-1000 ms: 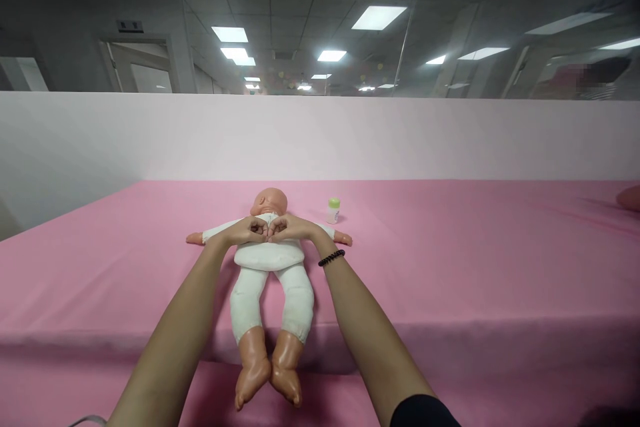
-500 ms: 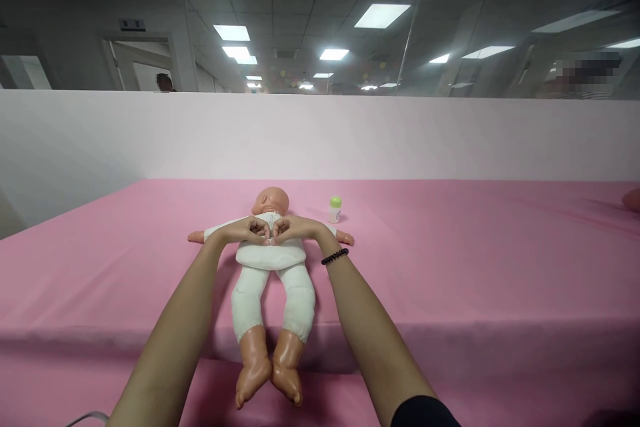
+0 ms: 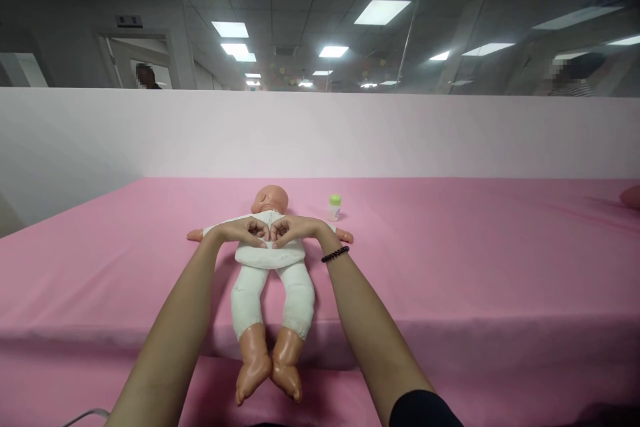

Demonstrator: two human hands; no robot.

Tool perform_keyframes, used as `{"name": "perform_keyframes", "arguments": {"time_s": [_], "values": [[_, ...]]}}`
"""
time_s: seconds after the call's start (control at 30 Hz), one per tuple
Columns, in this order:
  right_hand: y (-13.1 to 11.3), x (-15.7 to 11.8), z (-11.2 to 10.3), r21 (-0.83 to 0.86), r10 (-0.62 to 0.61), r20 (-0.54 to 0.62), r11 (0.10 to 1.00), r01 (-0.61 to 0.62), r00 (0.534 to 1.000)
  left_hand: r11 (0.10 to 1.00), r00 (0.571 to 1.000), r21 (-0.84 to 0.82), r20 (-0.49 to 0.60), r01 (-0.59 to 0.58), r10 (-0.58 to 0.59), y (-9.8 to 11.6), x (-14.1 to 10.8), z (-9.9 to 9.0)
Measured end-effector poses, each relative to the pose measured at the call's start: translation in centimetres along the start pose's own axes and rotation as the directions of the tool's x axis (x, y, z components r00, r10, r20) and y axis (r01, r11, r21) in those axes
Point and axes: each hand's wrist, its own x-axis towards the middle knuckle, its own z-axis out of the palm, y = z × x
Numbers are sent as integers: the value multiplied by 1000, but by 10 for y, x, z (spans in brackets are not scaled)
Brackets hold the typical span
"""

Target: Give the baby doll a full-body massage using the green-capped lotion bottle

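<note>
A baby doll (image 3: 270,257) in white cloth lies with its head away from me, arms spread and legs toward me. My left hand (image 3: 250,231) rests on the upper part of its body, fingers curled in and thumb pointing to the middle. Mirroring it, my right hand (image 3: 289,229) touches the same area, also with bent fingers. The two hands meet or nearly meet at the fingertips. Whether cloth is pinched between the fingers is too small to make out. A small bottle with a green cap (image 3: 335,207) stands beyond my right hand.
Pink cloth (image 3: 450,253) covers the table, which has a front edge under the doll's lower legs. A white partition (image 3: 350,137) stands behind it. At the far right edge lies a skin-coloured object (image 3: 631,197). Two people are partly visible beyond the partition.
My thumbs have shifted slightly toward me on the doll's body, while the hands stay in place. Beyond the partition, both people have moved to the left.
</note>
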Motion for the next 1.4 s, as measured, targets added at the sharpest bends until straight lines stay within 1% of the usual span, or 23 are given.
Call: {"name": "perform_keyframes", "arguments": {"time_s": [0.17,0.37,0.5,0.67,0.77,0.9,1.03,1.27,1.4], "values": [[-1,-1,-2,4,-2,65,1000,2,998,1000,1000,19,17,21,-21,0,1,0],[-2,0,-3,3,9,103,1000,-10,995,999,1000,23,13,25,-25,-2,3,1],[-1,0,-3,7,13,105,1000,-14,994,1000,999,19,33,12,-12,1,1,0],[-1,-1,-1,9,12,90,1000,-13,996,1000,994,26,105,6,-9,10,-3,0],[-1,-1,0,9,16,94,1000,-16,995,999,991,40,132,20,-25,12,-2,1],[-1,0,1,12,14,106,1000,-15,994,997,989,53,135,48,-55,6,2,2],[-1,0,3,24,0,123,1000,-3,992,997,990,46,131,54,-60,2,4,2],[-1,-4,-1,48,-26,162,999,18,986,996,982,63,175,60,-70,12,0,0],[-2,-4,-2,63,-40,162,998,30,986,995,983,68,162,76,-86,10,3,2]]}}
